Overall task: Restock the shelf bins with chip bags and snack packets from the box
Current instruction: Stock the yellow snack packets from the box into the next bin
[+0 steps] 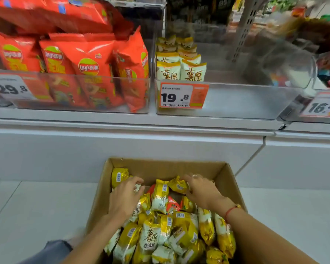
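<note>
White shelf (122, 121) ahead carries clear bins (236, 100); below, your cardboard box (223, 174) holds yellow snack packets (160, 195), long axes every way. Your left hand (124, 199) and right hand (200, 189) hover with loosely curled fingers, grips holding nothing.

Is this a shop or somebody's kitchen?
Most likely a shop's snack aisle. Clear shelf bins carry printed price tags, one bin is packed with red chip bags, and a cardboard box of yellow snack packets sits on the floor.

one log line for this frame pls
phase: reaching into box | left hand: on packets | right hand: on packets | middle bin: part-filled
</note>
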The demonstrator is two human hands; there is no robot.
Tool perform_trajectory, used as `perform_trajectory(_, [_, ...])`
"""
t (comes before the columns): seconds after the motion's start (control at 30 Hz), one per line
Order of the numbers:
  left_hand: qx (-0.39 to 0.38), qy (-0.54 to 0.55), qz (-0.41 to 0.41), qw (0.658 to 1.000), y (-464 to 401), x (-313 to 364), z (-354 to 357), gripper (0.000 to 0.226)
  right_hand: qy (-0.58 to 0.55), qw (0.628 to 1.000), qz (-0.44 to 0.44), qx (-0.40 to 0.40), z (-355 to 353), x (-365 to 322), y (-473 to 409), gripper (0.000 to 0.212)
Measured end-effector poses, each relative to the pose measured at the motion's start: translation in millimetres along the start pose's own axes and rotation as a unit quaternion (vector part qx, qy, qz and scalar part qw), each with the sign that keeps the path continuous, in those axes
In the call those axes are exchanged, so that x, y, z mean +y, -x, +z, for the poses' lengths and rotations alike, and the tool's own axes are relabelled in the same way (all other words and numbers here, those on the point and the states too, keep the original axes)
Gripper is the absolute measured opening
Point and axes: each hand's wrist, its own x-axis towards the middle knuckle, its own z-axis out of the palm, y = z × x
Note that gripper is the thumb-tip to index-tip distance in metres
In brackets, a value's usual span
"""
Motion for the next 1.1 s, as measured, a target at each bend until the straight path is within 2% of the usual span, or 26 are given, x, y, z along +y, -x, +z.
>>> perform_trajectory(0.1, [-0.028,0.038,-0.059,0.997,-7,-3,33,0.025,0.027,0.997,0.046,0.052,21,-1,-12,0.031])
perform_trajectory(0.2, [-0.076,0.039,-0.097,0.992,-21,-1,68,0.038,0.049,0.994,0.081,0.055,45,-1,-27,0.038])
perform_trajectory(0.3, [-0.116,-0.030,-0.102,0.988,-35,8,93,0.057,0.085,0.990,0.099,0.055,66,-2,-43,0.050])
perform_trajectory(0.43, [-0.121,-0.152,-0.095,0.976,-47,20,104,0.071,0.093,0.984,0.129,0.075,79,-3,-57,0.057])
perform_trajectory(0.5, [-0.117,-0.182,-0.091,0.972,-49,22,105,0.072,0.098,0.983,0.114,0.104,80,-2,-55,0.056])
perform_trajectory(0.6, [-0.128,-0.176,-0.084,0.973,-48,23,96,0.062,0.085,0.983,0.085,0.138,68,5,-42,0.053])
perform_trajectory(0.67, [-0.124,-0.099,-0.098,0.982,-41,19,82,0.055,0.036,0.985,0.084,0.145,56,11,-28,0.053])
perform_trajectory(0.77, [-0.131,0.091,-0.123,0.980,-28,10,57,0.035,-0.129,0.978,0.123,0.109,35,19,-10,0.054])
perform_trajectory(0.8, [-0.139,0.171,-0.137,0.966,-24,11,44,0.025,-0.206,0.964,0.141,0.089,24,17,-4,0.053])
perform_trajectory(0.87, [-0.164,0.321,-0.173,0.917,-17,18,14,0.013,-0.378,0.913,0.149,0.025,2,13,3,0.047])
perform_trajectory(0.97, [-0.238,0.456,-0.205,0.833,-8,37,-32,0.029,-0.512,0.847,0.113,-0.093,-34,-2,18,0.029])
perform_trajectory(1.03, [-0.258,0.503,-0.184,0.804,-6,45,-56,0.044,-0.552,0.821,0.090,-0.113,-58,-12,27,0.028])
perform_trajectory(1.1, [-0.258,0.524,-0.164,0.795,-6,50,-75,0.060,-0.577,0.807,0.083,-0.098,-79,-23,30,0.032])
